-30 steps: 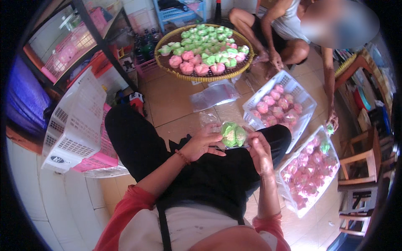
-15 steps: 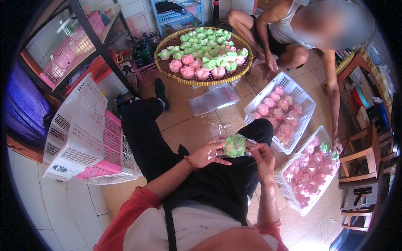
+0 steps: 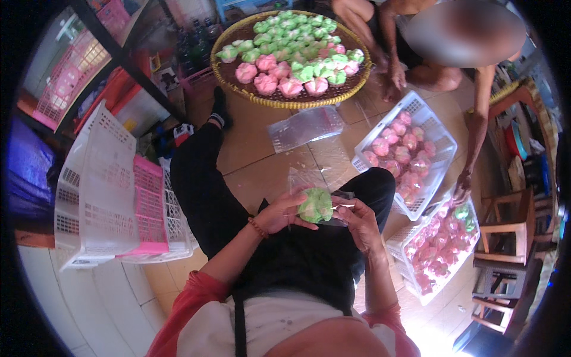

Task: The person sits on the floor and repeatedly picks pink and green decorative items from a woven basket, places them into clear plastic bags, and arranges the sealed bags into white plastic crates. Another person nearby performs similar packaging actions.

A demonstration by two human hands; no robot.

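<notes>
A green steamed cupcake (image 3: 315, 205) sits in a clear plastic bag (image 3: 302, 178) above my lap. My left hand (image 3: 284, 213) cups the cake from its left side, thumb near the top and fingers beneath. On the other side, my right hand (image 3: 360, 224) pinches the bag's plastic between thumb and fingers, close to the cake. Beyond my knees, a round woven tray (image 3: 229, 89) carries several green and pink cupcakes, unwrapped. Flat clear plastic bags (image 3: 306, 128) lie on the floor in front of it.
Two white crates (image 3: 443, 134) (image 3: 410, 273) of mostly pink wrapped cupcakes stand at my right. Across from me sits a co-worker, whose hand (image 3: 463, 189) reaches over the nearer crate. White and pink crates (image 3: 98, 196) are at my left; wooden stools (image 3: 505, 229) stand far right.
My left hand has closed in around the cake, its fingers less spread. The co-worker's hand has shifted at the nearer crate, where more green shows. The whole view has tilted slightly.
</notes>
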